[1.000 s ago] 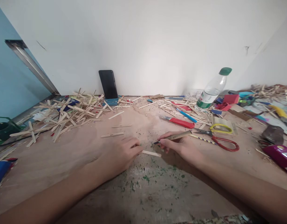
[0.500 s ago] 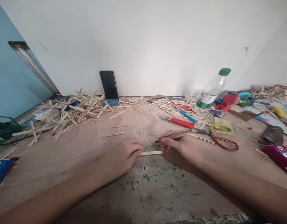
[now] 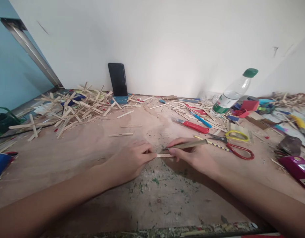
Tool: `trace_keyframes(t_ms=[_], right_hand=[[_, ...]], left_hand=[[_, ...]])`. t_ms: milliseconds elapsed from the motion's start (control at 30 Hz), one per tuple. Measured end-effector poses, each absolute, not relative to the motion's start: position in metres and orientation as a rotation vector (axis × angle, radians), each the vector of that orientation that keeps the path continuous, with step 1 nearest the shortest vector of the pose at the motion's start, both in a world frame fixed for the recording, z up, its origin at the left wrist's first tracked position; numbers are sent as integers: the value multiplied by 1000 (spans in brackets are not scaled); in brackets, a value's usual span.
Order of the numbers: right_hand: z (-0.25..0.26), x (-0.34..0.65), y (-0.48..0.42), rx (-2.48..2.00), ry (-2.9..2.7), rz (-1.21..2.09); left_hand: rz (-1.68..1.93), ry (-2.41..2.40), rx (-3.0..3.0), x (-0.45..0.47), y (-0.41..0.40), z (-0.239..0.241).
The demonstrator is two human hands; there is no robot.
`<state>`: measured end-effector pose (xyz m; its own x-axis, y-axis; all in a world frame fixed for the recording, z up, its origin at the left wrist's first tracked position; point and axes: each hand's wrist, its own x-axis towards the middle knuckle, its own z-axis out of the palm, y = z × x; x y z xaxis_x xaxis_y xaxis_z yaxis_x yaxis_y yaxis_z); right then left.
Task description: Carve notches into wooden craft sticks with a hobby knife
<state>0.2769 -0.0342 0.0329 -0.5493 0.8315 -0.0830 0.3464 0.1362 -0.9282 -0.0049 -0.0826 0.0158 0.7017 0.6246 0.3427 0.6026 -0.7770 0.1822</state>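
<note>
My left hand (image 3: 131, 159) rests on the wooden tabletop (image 3: 152, 201), its fingers pinched on one end of a flat wooden craft stick (image 3: 162, 155) that lies on the board. My right hand (image 3: 192, 154) grips a slim olive-coloured craft knife (image 3: 189, 144) like a pen. The knife's tip touches the stick just right of my left fingertips. Green paint flecks dot the board under both hands.
A heap of wooden sticks (image 3: 73, 110) lies at the back left beside a black phone (image 3: 118, 81) leaning on the wall. Right of my hands are a red utility knife (image 3: 193, 125), red-and-yellow scissors (image 3: 231, 143), a striped pencil (image 3: 217, 144), a water bottle (image 3: 230, 94) and coloured clutter.
The stick has been drawn up and turned level between my hands. My right hand brought the knife tip down onto it. The camera view tilted slightly downward.
</note>
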Motion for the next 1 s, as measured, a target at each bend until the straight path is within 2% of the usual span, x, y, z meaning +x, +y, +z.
trace_keyframes(t_ms=[267, 1000], right_hand=[[30, 271, -35, -1215, -2015, 1345], [38, 262, -31, -1322, -1940, 1274]], left_hand=[[499, 988, 3029, -4, -89, 18], [477, 989, 3045, -5, -89, 15]])
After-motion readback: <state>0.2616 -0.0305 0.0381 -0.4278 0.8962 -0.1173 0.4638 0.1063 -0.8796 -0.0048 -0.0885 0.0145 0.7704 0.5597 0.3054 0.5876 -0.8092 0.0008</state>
